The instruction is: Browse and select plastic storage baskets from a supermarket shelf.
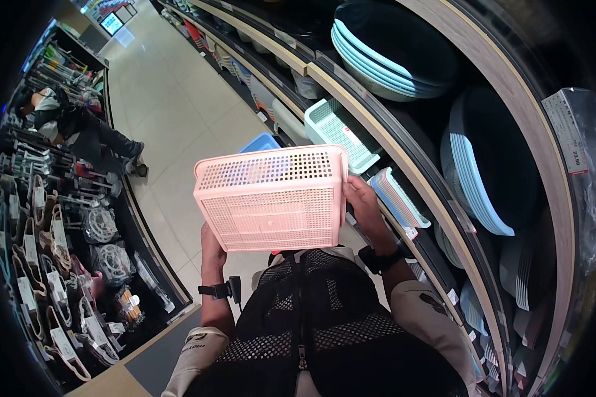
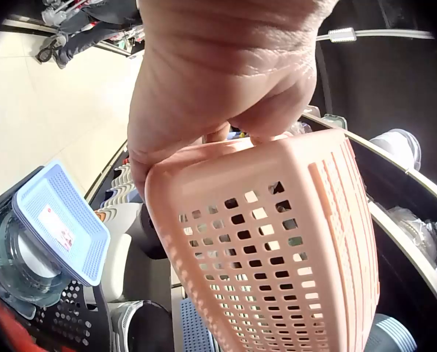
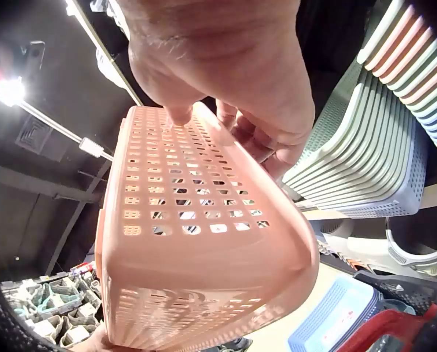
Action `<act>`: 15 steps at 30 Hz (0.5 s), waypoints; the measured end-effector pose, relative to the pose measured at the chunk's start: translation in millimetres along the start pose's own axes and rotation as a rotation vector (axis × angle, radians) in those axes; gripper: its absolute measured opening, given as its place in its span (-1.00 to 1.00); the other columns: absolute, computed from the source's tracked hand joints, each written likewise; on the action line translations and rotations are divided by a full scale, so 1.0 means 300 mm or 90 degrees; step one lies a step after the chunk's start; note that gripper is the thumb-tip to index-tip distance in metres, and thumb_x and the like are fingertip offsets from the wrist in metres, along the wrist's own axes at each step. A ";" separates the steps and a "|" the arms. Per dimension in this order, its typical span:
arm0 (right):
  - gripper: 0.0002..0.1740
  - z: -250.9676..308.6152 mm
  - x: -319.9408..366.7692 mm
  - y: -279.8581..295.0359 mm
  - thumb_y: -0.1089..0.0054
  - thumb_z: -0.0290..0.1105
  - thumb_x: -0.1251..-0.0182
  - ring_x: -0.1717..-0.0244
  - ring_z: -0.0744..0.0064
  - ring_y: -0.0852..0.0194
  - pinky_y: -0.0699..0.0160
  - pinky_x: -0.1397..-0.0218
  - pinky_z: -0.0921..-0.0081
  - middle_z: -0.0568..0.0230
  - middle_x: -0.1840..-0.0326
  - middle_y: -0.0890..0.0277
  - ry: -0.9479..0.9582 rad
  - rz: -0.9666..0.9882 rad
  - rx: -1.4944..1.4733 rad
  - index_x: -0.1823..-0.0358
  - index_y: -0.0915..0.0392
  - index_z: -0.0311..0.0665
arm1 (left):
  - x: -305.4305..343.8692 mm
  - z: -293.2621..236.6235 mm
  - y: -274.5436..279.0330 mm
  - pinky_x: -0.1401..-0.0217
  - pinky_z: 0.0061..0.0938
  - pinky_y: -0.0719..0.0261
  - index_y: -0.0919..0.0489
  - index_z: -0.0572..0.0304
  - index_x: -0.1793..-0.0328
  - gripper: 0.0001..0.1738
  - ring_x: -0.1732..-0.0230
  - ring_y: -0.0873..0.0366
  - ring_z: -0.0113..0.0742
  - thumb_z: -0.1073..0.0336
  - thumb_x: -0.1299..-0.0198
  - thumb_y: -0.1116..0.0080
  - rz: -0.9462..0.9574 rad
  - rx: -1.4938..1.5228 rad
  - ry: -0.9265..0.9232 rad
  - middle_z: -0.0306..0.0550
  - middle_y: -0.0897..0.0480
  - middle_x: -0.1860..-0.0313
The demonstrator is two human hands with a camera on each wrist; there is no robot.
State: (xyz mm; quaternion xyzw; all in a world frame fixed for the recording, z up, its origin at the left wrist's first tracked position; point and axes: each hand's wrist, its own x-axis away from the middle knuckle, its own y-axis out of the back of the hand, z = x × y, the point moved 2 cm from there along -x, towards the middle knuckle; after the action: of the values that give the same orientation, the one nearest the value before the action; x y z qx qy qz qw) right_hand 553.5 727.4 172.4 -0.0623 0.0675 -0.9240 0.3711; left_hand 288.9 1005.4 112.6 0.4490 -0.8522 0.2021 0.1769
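Observation:
A pink perforated plastic basket (image 1: 269, 198) is held up in front of the body, its underside turned toward the head camera. The left hand (image 1: 213, 246) grips its lower left edge; in the left wrist view that hand (image 2: 226, 81) covers part of the rim of the basket (image 2: 255, 249). On the other side the right hand (image 1: 364, 205) holds the right end by the rim. The right wrist view shows the right hand (image 3: 226, 73) with its thumb on the holed wall of the basket (image 3: 196, 191) and its fingers curled at the rim.
Shelves on the right hold a mint green basket (image 1: 341, 129), stacked pastel baskets (image 1: 398, 198) and light blue basins (image 1: 371, 59). A blue basket (image 1: 259, 142) lies beyond the pink one. Racks of hangers and a crouching person (image 1: 79, 126) are across the tiled aisle (image 1: 172, 86).

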 end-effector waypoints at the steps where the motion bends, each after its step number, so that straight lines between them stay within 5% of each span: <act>1: -0.69 0.003 -0.001 -0.002 0.06 -0.38 -0.68 0.03 0.72 -0.53 -0.48 -0.09 0.67 0.34 0.03 -0.66 0.000 0.000 0.000 -0.20 -0.53 -0.45 | 0.002 -0.004 -0.011 -0.01 -0.42 -0.76 -0.46 0.46 -0.37 -0.55 -0.02 -0.73 -0.22 0.23 -0.58 0.09 -0.012 -0.011 -0.010 0.05 -0.66 -0.15; 12: -0.72 -0.063 -0.018 0.021 0.00 -0.37 -0.66 0.14 0.76 -0.47 -0.47 0.05 0.68 0.38 0.16 -0.65 -0.023 -0.033 0.021 -0.11 -0.57 -0.45 | -0.003 0.000 -0.003 0.13 -0.46 -0.77 -0.52 0.49 -0.29 -0.59 0.12 -0.76 -0.27 0.26 -0.56 0.06 -0.009 -0.043 -0.007 0.04 -0.71 -0.05; 15: -0.72 -0.073 -0.017 0.020 -0.01 -0.37 -0.65 0.15 0.75 -0.47 -0.48 0.07 0.67 0.36 0.17 -0.65 -0.038 -0.054 0.004 -0.09 -0.57 -0.46 | 0.013 -0.014 -0.020 0.17 -0.53 -0.72 -0.62 0.42 -0.15 -0.66 0.20 -0.74 -0.41 0.27 -0.56 0.03 -0.017 -0.027 -0.013 -0.05 -0.75 0.06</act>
State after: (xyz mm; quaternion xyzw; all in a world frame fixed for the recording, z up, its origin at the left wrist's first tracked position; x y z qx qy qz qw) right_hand 557.6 728.5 149.6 -0.0913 0.0508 -0.9370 0.3333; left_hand 292.3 1001.7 119.2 0.4589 -0.8519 0.1770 0.1800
